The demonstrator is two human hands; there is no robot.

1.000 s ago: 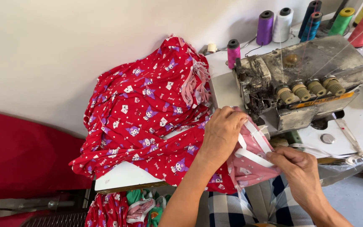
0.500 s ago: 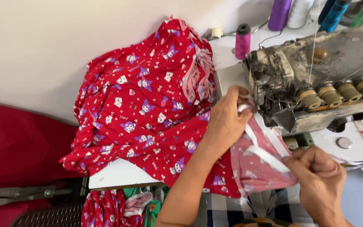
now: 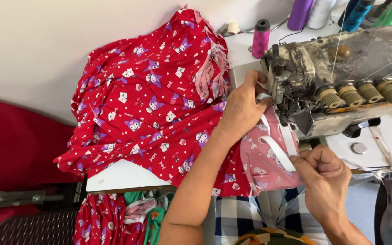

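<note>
Left hand [image 3: 243, 109] pins pink cloth [image 3: 264, 165] at the sewing machine [image 3: 341, 86] mid-frame, right hand [image 3: 325, 174] pinches white strap [image 3: 277, 149] taut, feeding straight.

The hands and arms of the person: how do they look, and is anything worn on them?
Both hands are bare: the left hand and the right hand show no gloves, rings or watch. Both forearms are uncovered as far as the picture shows, with no sleeves in view.
</note>
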